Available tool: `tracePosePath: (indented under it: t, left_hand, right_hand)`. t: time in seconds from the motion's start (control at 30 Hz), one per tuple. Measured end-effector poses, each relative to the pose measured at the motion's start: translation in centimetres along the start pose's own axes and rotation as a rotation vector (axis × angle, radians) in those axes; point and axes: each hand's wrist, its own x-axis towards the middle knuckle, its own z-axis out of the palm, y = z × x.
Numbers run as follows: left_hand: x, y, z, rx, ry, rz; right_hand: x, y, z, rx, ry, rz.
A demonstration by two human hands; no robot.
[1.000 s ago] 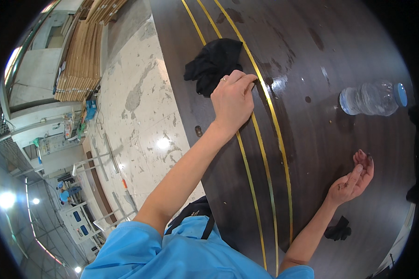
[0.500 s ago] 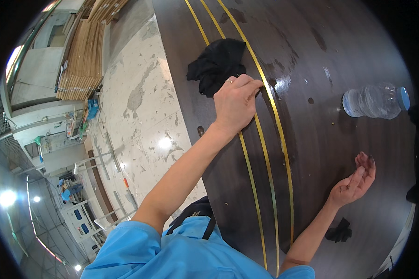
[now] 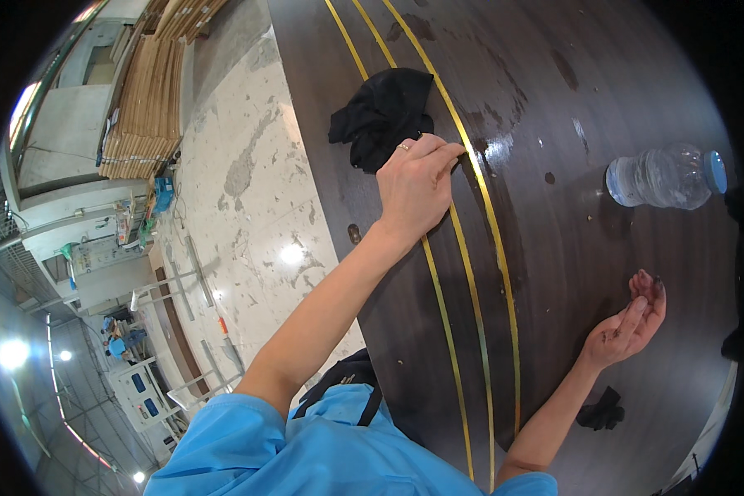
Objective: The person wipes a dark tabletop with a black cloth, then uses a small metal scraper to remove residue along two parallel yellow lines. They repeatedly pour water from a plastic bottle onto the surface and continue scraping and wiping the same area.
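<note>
My left hand (image 3: 416, 183) is closed in a pinch over the yellow-gold strip (image 3: 476, 174), the rightmost of three set along a dark wood-grain panel (image 3: 570, 248). Whatever sits between those fingertips is too small to make out. Just beyond its knuckles lies a crumpled black cloth (image 3: 383, 112), lying across the other strips. My right hand (image 3: 624, 331) rests palm up at the right, its fingers loosely curled and apart, holding nothing I can see. Dark smudges mark its fingertips.
A clear plastic bottle with a blue cap (image 3: 661, 178) lies on its side at the right. A small black cloth (image 3: 601, 410) is near my right forearm. Wet patches mark the panel. Stacked boards (image 3: 147, 103) stand across the stained floor (image 3: 248, 190); another person (image 3: 121, 341) is far left.
</note>
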Motion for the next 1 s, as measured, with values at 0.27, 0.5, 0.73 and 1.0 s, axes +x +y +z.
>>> tracePosePath:
  t: [0.27, 0.5, 0.73, 1.0]
  left_hand:
    - [0.2, 0.3, 0.4, -0.027, 0.071, -0.077]
    - [-0.3, 0.3, 0.1, 0.008, 0.014, -0.002]
    - [-1.0, 0.9, -0.2, 0.005, 0.011, 0.006]
    - [-1.8, 1.5, 0.0, -0.004, -0.004, -0.007]
  right_hand:
    - [0.0, -0.3, 0.2, -0.018, 0.017, 0.008]
    - [0.0, 0.1, -0.1, 0.037, 0.017, 0.015]
    - [0.1, -0.1, 0.1, 0.016, 0.009, 0.024]
    - [0.0, -0.1, 0.2, 0.066, 0.02, 0.046]
